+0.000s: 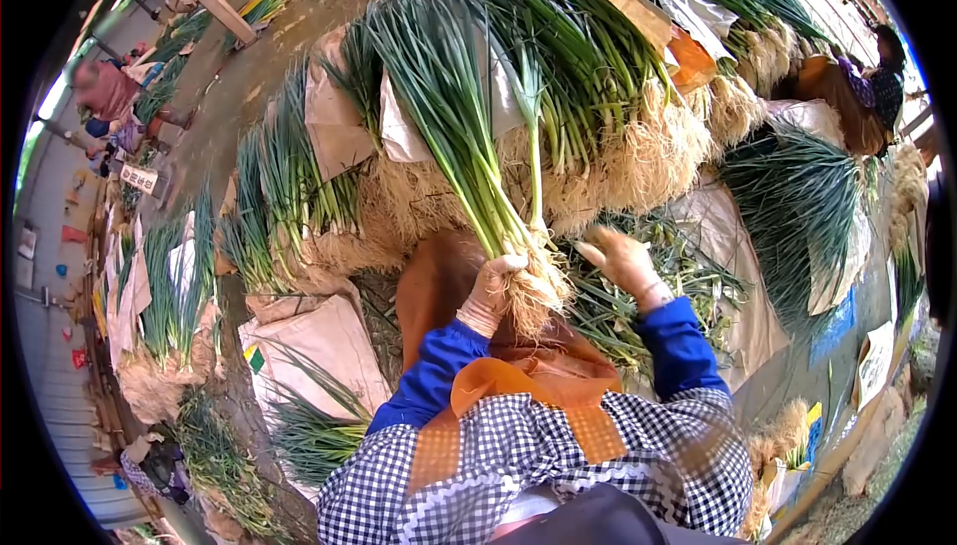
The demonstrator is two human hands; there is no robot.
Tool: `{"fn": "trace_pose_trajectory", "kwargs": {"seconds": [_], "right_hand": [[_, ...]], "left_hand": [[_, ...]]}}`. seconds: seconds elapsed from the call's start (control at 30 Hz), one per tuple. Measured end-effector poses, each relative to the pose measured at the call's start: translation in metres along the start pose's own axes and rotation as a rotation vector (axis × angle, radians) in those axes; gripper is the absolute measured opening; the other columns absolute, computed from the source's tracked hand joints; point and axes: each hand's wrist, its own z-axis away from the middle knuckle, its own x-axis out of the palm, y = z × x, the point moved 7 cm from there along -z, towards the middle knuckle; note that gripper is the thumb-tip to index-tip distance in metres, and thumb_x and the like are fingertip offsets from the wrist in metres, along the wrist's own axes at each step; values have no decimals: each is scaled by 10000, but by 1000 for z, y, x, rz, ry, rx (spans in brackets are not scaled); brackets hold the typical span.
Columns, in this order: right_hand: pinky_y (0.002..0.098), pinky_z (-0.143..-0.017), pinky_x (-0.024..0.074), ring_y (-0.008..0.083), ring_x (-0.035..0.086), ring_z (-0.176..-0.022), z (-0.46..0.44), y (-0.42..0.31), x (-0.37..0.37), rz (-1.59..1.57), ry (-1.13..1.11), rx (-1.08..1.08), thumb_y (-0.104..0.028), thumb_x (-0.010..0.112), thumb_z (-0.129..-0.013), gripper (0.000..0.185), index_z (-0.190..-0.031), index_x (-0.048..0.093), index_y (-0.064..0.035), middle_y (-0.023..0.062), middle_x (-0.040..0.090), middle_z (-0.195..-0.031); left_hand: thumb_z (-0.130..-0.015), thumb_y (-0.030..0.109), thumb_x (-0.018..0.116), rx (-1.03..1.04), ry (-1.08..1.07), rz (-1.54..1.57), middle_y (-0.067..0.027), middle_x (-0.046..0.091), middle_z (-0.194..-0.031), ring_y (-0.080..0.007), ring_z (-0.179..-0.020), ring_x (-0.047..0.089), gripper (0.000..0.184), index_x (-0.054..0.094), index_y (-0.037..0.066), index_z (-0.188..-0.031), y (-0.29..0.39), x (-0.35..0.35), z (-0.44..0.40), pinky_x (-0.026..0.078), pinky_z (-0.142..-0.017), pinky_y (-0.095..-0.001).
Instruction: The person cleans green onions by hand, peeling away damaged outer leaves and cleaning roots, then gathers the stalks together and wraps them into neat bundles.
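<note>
My left hand (493, 286), in a pale glove, is closed round the lower stems of a bunch of green onions (454, 136). Their long leaves point up and away from me, and the tangled roots (538, 291) hang beside my fingers. One onion stalk (535, 161) stands a little apart on the bunch's right side. My right hand (620, 258), also gloved, is just right of the roots with nothing visible in it, its fingers apart. Beneath it lie loose green leaf trimmings (638, 296). An orange-brown apron (429, 286) covers my lap.
A long heap of green onions (598, 76) lies ahead, roots facing me. More onions (797, 206) are piled at right. A pale sack (324, 346) with onions (314, 425) is at left. Another person (882, 86) sits at far right; one (110, 91) is at upper left.
</note>
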Motion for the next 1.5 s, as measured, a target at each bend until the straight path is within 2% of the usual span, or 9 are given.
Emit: {"fn": "trace_pose_trajectory", "kwargs": {"seconds": [0.13, 0.27, 0.4, 0.53, 0.67, 0.83, 1.13, 1.27, 1.5], "right_hand": [[382, -630, 500, 322, 611, -707, -28, -85, -5, -517, 302, -518, -344, 553, -873, 298, -890, 561, -47, 143, 612, -784], [386, -449, 443, 235, 579, -476, -22, -104, -7, 189, 354, -619, -245, 586, -762, 167, -629, 580, -143, 31, 583, -559], [375, -503, 478, 230, 579, -535, 39, -77, 69, 154, -358, -934, -335, 523, -807, 261, -739, 638, -112, 90, 603, -628], [377, -540, 507, 250, 627, -662, 14, -38, 17, 651, -613, -485, -390, 500, -849, 320, -867, 644, -106, 106, 637, -769], [389, -546, 510, 282, 627, -599, -110, -32, -80, 310, 194, 110, -541, 589, -773, 463, -805, 659, -85, 97, 654, -758], [370, -664, 511, 293, 637, -722, -156, -15, -51, 4, 429, 92, -384, 631, -784, 326, -816, 646, -60, 133, 657, -794], [362, -600, 515, 270, 639, -631, -117, -27, -49, 9, 488, 196, -523, 646, -747, 429, -803, 649, -97, 98, 657, -713], [409, -601, 500, 303, 621, -628, -148, -31, -33, 251, 417, 149, -496, 649, -756, 438, -718, 636, -60, 133, 646, -697], [243, -631, 527, 113, 631, -709, -50, -34, 25, -799, 55, 141, -277, 670, -807, 382, -1081, 611, -17, 94, 659, -795]], "left_hand": [[-703, 91, 550, -74, -44, -15, -130, 612, -849, -245, -746, 623, 318, 547, -29, -997, 5, 11, 8, 549, -703, -346], [-723, 75, 527, -51, -19, 52, -142, 621, -828, -248, -717, 625, 296, 545, -53, -989, 7, -10, 5, 556, -674, -326], [-701, 121, 551, 60, 86, -80, -87, 588, -835, -199, -711, 592, 355, 529, -28, -1023, 33, 3, 6, 533, -677, -316], [-655, 145, 595, -81, -258, -77, -71, 474, -903, -195, -811, 480, 616, 412, -17, -1220, 56, 7, 3, 457, -748, -311], [-659, 74, 561, 89, -431, 108, -131, 572, -977, -244, -824, 587, 536, 491, -30, -1180, 61, -4, -1, 537, -700, -324], [-656, 64, 566, 152, -20, -207, -141, 550, -1126, -232, -850, 582, 564, 467, -44, -1200, 40, -43, 1, 531, -754, -300], [-646, 119, 551, 29, -258, -71, -106, 310, -1437, -195, -1070, 502, 731, 363, -20, -1339, 13, -29, -14, 484, -866, -308], [-725, 57, 598, 306, -71, -91, -113, 654, -896, -188, -801, 616, 77, 649, 1, -736, 29, -20, -7, 540, -722, -307], [-769, 48, 594, 141, -196, -104, -129, 610, -961, -235, -882, 598, 139, 616, 5, -898, -19, -71, -24, 527, -810, -366]]}}
